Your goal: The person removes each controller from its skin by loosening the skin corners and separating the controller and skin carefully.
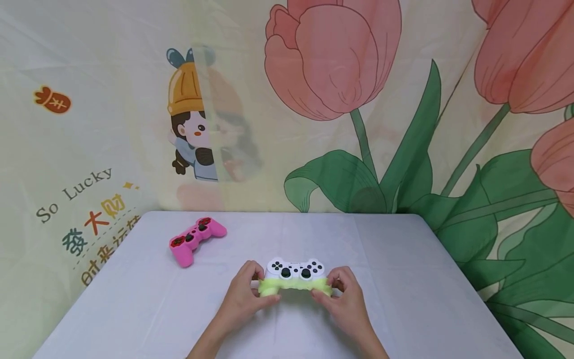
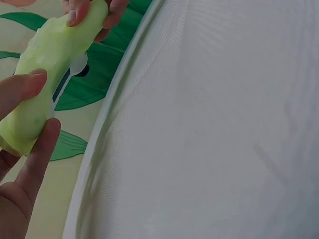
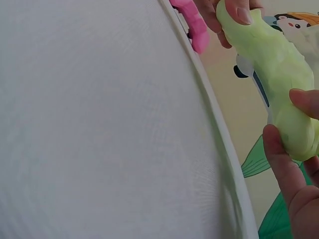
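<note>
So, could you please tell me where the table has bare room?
The tabletop is bare between the right hand and the right edge, and between the left hand and the left edge, nearer than the pink controller. The near middle is crowded: both hands grip the white-and-green controller.

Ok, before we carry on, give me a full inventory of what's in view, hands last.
White controller: one, white with dark buttons and sticks, between the two hands
Cover: one, yellow-green, around the white controller's grips and underside
Pink controller: one, pink with red and black parts, far left of the table
Table: one, white-covered, in front of the backdrop
Backdrop: pale, printed with pink tulips, green leaves, a cartoon figure, an orange motif and multicoloured lettering
Left hand: one, bare, fingers gripping the cover's left end
Right hand: one, bare, fingers gripping its right end
</note>
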### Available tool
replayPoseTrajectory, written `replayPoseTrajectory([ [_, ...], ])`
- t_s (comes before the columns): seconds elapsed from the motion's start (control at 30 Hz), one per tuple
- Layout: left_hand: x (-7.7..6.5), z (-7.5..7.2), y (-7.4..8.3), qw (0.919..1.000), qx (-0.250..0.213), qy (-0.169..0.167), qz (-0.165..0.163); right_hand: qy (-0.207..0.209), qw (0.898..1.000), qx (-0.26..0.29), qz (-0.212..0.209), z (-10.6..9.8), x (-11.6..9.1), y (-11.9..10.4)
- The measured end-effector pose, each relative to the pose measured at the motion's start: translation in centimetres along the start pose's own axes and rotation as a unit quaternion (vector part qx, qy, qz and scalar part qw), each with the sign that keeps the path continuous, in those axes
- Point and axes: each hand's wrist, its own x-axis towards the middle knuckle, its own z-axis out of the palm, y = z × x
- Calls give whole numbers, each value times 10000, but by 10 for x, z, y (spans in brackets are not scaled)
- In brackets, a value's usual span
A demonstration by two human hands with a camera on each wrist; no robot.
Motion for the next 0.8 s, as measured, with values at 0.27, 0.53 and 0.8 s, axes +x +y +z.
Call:
replayPoseTrajectory([
  [0.27, 0, 0, 2, 9984, -562, 3, 8, -73, 9999, 142, 37, -3, 1, 2],
  [0.53, 0, -1, 0, 9961, -862, 25, 203, -361, 9954, 892, -29, -4, 2, 2],
  [0.8, -1, -1, -1, 9946, -979, -170, 291, -502, 9960, 736, 55, -6, 1, 1],
])
